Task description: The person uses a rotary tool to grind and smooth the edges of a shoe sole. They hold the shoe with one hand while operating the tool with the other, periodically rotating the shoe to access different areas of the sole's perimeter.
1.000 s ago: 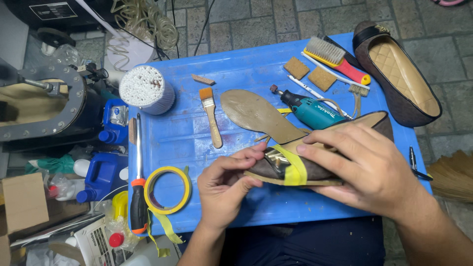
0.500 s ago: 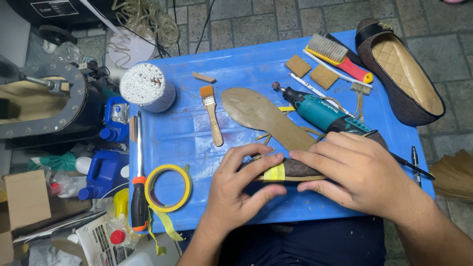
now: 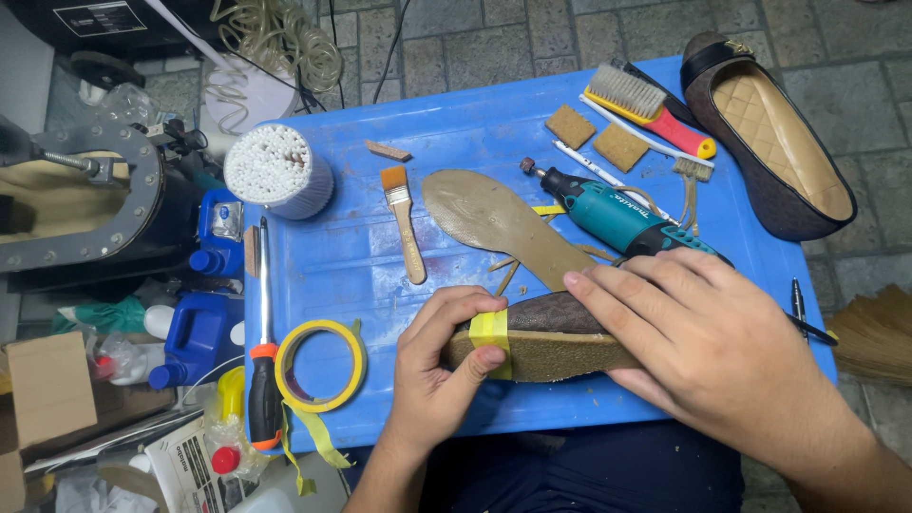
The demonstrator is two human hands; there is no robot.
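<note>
Nearest in, both hands are on the shoe [image 3: 551, 337], which lies on its side at the near edge of the blue desk [image 3: 380, 256], sole edge facing us. The left hand [image 3: 442, 375] is curled round the shoe's left end, thumb pressed onto a strip of yellow tape [image 3: 490, 332] wrapped there, fingers bent over the top. The right hand [image 3: 708, 347] is spread flatter, fingers laid along the shoe's upper, palm covering its right end: gripping, not clenched.

Just left of the left hand, a tape roll [image 3: 320, 365] lies flat with a loose tail hanging off the near edge. Beside it, a screwdriver [image 3: 263, 366] with an orange-and-black handle points far.

Farther on, mid-desk, a loose insole [image 3: 499, 223] lies flat, its near end running under the right hand's fingers. A small brush [image 3: 403, 220] sits left of it, a teal rotary tool [image 3: 617, 217] right of it, touching the insole's edge.

Far left, a cup of white sticks [image 3: 278, 171]. Far right, two brown pads [image 3: 597, 136], a red-and-yellow scrub brush [image 3: 651, 106], and the second shoe [image 3: 774, 133], opening up, overhanging the desk's right corner.
</note>
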